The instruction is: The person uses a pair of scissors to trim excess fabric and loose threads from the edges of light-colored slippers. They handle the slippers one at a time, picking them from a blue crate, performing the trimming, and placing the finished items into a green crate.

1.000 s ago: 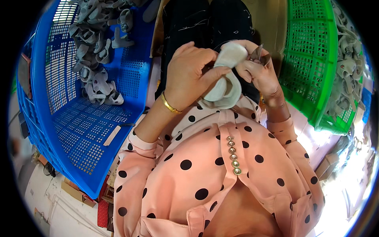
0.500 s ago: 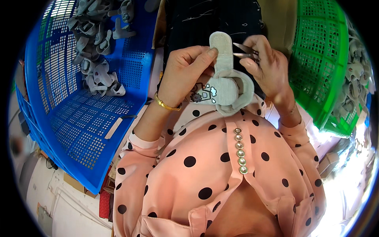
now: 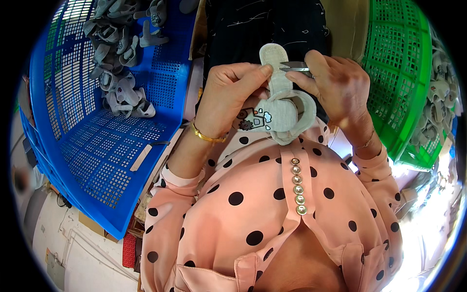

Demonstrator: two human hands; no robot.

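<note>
A small light-grey fabric shoe upper (image 3: 284, 116) with a printed gear and blue cloud hangs in front of my chest. My left hand (image 3: 233, 95) is closed on it, thumb and fingers pinching the long strap that points away from me. In my right hand (image 3: 338, 87) is a pair of small metal thread snips (image 3: 296, 67), gripped between thumb and fingers. Their pointed blades reach the right edge of the strap, close to my left thumb. Whether the blades touch the fabric I cannot tell.
On the left stands a blue plastic basket (image 3: 104, 180) holding several similar grey shoe pieces (image 3: 127, 92) toward its far end. To the right is a green plastic basket (image 3: 396, 73), with more grey pieces (image 3: 438, 92) beyond it. Dark cloth with loose thread ends (image 3: 243, 29) covers my lap.
The snips have swung more level, and their tips now lie at the strap's edge. My right hand has turned and come slightly lower. The shoe upper has shifted a little to the right.
</note>
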